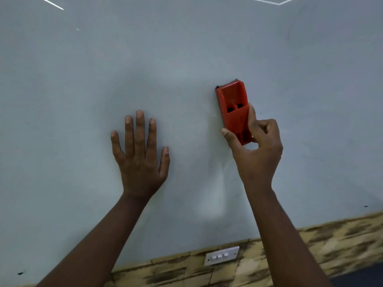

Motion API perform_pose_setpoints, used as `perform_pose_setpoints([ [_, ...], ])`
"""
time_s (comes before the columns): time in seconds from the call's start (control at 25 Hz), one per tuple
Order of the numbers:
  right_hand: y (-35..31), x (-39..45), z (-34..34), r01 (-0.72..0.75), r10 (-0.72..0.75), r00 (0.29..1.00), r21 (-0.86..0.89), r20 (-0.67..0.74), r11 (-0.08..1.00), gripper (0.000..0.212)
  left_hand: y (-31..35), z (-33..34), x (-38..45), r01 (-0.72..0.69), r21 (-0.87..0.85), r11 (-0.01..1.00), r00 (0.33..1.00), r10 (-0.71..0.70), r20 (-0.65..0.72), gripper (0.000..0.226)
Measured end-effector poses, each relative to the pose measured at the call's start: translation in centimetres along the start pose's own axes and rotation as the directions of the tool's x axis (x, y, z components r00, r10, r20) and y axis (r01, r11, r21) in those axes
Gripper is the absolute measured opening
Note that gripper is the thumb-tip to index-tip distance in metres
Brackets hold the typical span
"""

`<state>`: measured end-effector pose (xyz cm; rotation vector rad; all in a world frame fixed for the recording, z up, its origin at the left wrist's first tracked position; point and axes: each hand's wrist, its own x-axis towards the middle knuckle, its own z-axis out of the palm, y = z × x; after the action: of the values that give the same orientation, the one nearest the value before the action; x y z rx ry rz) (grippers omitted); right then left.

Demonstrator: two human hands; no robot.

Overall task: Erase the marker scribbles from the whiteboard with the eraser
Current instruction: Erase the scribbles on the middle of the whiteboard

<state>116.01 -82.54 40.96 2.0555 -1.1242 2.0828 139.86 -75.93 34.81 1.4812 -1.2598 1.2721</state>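
While the right hand (257,146) clamps the eraser (233,108) against the whiteboard (186,48), the left hand (141,154) lies flat and open beside it. No scribbles show; erasing looks nearly finished.

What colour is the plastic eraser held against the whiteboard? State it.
Orange-red, with dark slots in its back; the plastic block eraser shows best in the head view.

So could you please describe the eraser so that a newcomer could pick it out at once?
Start at the large pale whiteboard that fills the view. The right hand presses the eraser upright against it, right of the flat, spread left hand. It is the only bright orange-red thing, a blocky plastic holder.
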Motion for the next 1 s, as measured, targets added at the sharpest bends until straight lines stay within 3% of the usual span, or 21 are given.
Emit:
perform_pose_setpoints([
  [0.2,2.5,-6.0,1.1,-0.079,0.08,0.995,0.014,-0.062,0.997,0.07,1.3,0.6,-1.2,0.092,-0.03,0.995,0.996,-0.092,0.0,0.069],
  [0.48,9.5,-23.8,1.6,-0.236,0.263,0.951,-0.173,0.161,0.956,0.083,2.5,2.0,-6.6,0.0,0.022,1.0,0.997,-0.002,0.083,0.072],
  [0.56,11.2,-26.8,1.2,-0.276,0.316,0.923,-0.194,0.222,0.942,0.076,2.5,2.2,-6.7,-0.003,0.029,1.0,0.997,0.0,0.075,0.073],
  [0.68,12.1,-26.9,0.6,-0.304,0.338,0.906,-0.166,0.254,0.938,0.073,2.5,2.3,-7.0,-0.01,0.037,0.999,0.997,0.008,0.071,0.075],
  [0.84,10.9,-20.1,0.1,-0.373,0.372,0.926,0.003,0.06,0.928,0.071,2.6,2.3,-7.0,0.005,0.049,0.999,0.998,-0.009,0.069,0.076],
  [0.92,10.1,-16.5,-0.1,-0.453,0.458,0.889,0.15,-0.001,0.879,0.076,2.8,2.4,-7.1,0.024,0.054,0.998,0.998,-0.028,0.061,0.076],
  [1.0,9.7,-15.5,-0.3,-0.481,0.493,0.87,0.18,-0.024,0.858,0.076,2.8,2.5,-7.2,0.036,0.061,0.997,0.998,-0.04,0.056,0.077],
])
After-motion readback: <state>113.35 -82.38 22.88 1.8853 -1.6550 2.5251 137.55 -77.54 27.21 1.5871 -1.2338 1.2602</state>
